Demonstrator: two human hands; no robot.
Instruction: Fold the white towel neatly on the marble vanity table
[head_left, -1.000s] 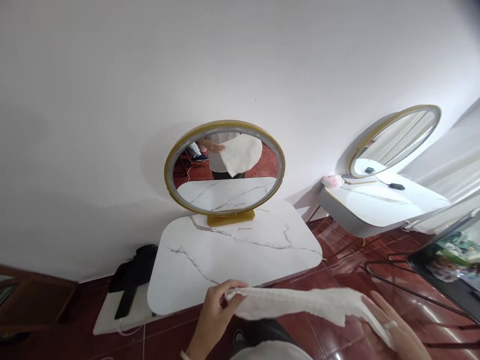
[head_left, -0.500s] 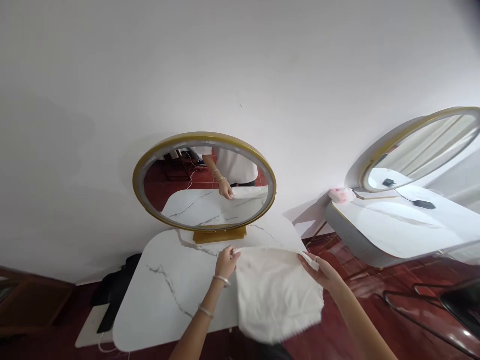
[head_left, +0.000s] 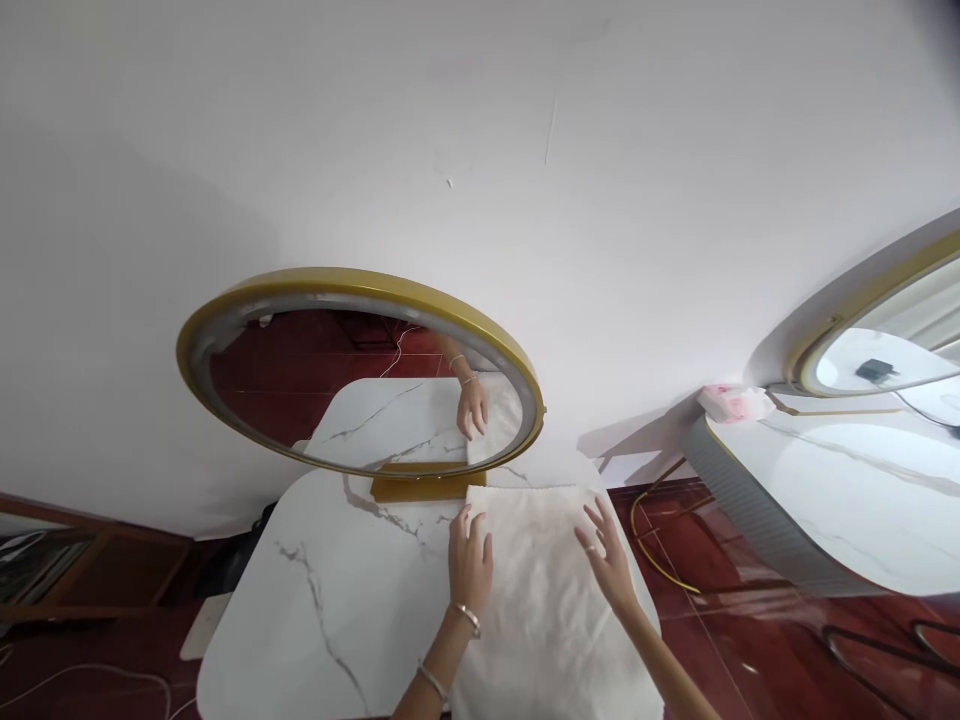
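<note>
A white cloth lies spread over the right side of the marble-patterned table, its far edge close to the mirror's base. My left hand, with bracelets on the wrist, rests at the cloth's left edge, fingers stretched out. Over the far right part of the cloth is my right hand, fingers spread and a ring on one of them. Neither hand grips the cloth. Whether the fingertips press on it, I cannot tell. Behind the cloth, the gold-framed oval mirror reflects one hand and part of the cloth.
The mirror stands on a gold base against the white wall. To the right is a second table with a pink-and-white tissue pack and another mirror. A wooden cabinet stands at the left on the red floor.
The cloth, held up by both hands before, now lies flat on the table. Both hands have let go of its far edge and opened. The view has shifted closer to the table.
</note>
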